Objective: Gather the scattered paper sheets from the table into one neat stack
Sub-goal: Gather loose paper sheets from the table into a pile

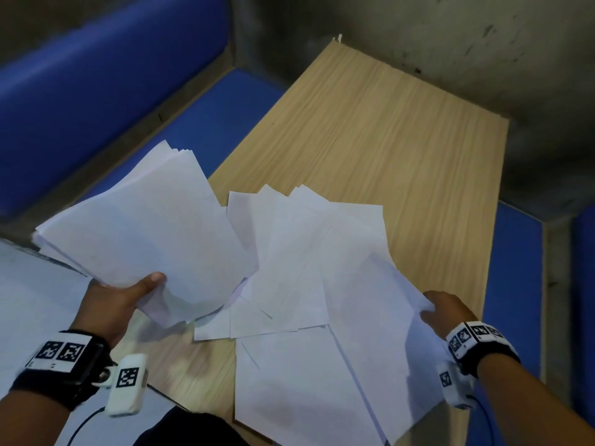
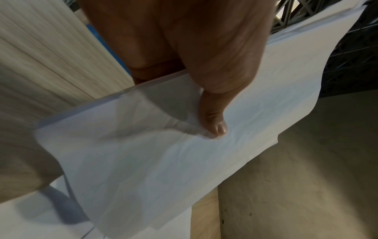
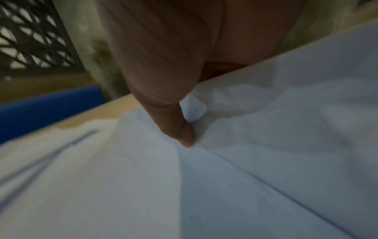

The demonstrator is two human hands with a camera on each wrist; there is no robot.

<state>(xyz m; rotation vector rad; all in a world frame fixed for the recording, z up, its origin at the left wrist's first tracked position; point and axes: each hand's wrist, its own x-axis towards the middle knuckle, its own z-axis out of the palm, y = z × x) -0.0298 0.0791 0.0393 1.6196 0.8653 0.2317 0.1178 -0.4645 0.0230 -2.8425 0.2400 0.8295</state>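
Note:
My left hand [image 1: 128, 292] holds a bundle of white sheets [image 1: 145, 233] lifted above the table's left edge, thumb on top and fingers hidden beneath. In the left wrist view the thumb [image 2: 214, 122] presses down on that bundle [image 2: 163, 161]. My right hand [image 1: 441, 309] pinches the right edge of a large white sheet [image 1: 363, 317] near the front of the table; its thumb [image 3: 182, 132] lies on the paper [image 3: 204, 186]. Several loose sheets [image 1: 283, 252] lie fanned and overlapping on the wooden table [image 1: 386, 130] between my hands.
Blue padded benches [image 1: 106, 91] run along the table's left side, and another blue seat [image 1: 512, 284] flanks the right. A grey concrete wall [image 1: 450, 37] stands behind. A dark lattice screen [image 3: 30, 35] shows in the right wrist view. The table's far half is bare wood.

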